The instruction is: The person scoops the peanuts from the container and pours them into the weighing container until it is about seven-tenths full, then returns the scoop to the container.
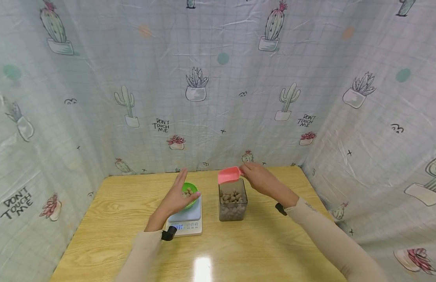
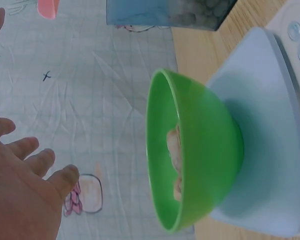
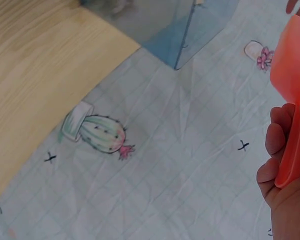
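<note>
My right hand [image 1: 255, 176] grips the handle of a pink scoop [image 1: 229, 175], fingers curled round it in the right wrist view. The scoop is held above the back of a clear square container [image 1: 233, 211] part filled with brown nuts in shells [image 1: 232, 197]. On the left, a green bowl [image 2: 210, 150] with a few nuts [image 2: 174, 155] sits on the kitchen scale [image 1: 184, 229]. My left hand [image 1: 176, 197] is spread beside and over the bowl, fingers straight, holding nothing; in the left wrist view it is apart from the rim.
The wooden table [image 1: 133, 199] carries the scale on the left and the container in the middle. A cactus-print curtain [image 1: 218, 109] hangs behind the table and along both sides.
</note>
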`<act>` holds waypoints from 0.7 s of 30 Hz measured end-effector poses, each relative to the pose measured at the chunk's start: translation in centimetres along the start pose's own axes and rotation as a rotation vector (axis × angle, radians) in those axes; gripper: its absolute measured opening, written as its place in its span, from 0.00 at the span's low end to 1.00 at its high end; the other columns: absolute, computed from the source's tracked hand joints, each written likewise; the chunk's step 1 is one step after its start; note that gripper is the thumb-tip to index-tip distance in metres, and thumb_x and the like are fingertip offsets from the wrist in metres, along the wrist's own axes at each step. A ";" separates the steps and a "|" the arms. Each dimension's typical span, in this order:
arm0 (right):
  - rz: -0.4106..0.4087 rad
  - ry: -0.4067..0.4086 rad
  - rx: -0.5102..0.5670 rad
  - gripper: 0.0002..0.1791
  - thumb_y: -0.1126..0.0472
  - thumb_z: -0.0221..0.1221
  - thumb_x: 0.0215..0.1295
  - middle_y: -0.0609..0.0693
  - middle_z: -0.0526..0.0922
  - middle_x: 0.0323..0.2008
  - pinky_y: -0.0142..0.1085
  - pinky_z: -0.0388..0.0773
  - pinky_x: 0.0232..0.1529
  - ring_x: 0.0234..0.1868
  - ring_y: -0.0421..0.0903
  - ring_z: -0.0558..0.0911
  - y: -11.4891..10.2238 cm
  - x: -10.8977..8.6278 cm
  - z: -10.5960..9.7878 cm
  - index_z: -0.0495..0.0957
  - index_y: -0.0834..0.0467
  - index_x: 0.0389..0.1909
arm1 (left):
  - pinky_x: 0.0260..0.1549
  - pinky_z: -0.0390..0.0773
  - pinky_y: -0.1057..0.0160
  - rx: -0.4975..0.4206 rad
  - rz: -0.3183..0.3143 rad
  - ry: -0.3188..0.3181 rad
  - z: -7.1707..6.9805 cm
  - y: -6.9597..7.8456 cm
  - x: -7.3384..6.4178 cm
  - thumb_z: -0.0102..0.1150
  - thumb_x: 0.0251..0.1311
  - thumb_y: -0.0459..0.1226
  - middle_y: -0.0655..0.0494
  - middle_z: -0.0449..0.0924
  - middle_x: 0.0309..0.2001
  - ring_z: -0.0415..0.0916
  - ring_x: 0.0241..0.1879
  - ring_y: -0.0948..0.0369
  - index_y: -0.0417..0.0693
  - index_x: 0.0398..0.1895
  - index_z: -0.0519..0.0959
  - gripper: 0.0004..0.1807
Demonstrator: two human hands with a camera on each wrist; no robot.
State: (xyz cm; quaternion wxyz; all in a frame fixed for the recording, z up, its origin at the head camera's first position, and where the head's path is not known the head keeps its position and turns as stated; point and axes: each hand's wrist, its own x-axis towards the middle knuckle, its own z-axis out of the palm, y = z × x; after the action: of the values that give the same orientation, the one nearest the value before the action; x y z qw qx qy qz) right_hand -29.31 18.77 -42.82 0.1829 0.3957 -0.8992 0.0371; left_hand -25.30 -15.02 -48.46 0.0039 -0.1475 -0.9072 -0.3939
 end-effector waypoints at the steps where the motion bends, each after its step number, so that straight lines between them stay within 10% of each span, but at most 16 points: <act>1: -0.005 -0.002 -0.011 0.05 0.61 0.57 0.71 0.49 0.80 0.35 0.41 0.78 0.42 0.38 0.47 0.80 0.1 -0.2 0.0 0.75 0.57 0.43 | 0.64 0.61 0.32 0.008 0.005 -0.004 0.2 0.2 0.1 0.61 0.58 0.61 0.54 0.33 0.81 0.48 0.76 0.40 0.65 0.80 0.35 0.56; 21: -0.051 -0.078 -0.130 0.07 0.57 0.59 0.70 0.47 0.81 0.35 0.39 0.76 0.35 0.36 0.45 0.81 0.8 -1.7 0.0 0.76 0.55 0.43 | 0.66 0.65 0.40 -0.046 0.007 -0.147 8.2 3.1 2.6 0.61 0.55 0.65 0.55 0.32 0.81 0.44 0.78 0.47 0.61 0.80 0.34 0.60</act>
State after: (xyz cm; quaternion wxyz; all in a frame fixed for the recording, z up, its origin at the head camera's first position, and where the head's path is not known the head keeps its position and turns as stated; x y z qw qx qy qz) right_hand -28.86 20.54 -43.40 0.1739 0.4070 -0.8958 -0.0416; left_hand -26.07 -6.44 -51.56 -0.0647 -0.1794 -0.8952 -0.4028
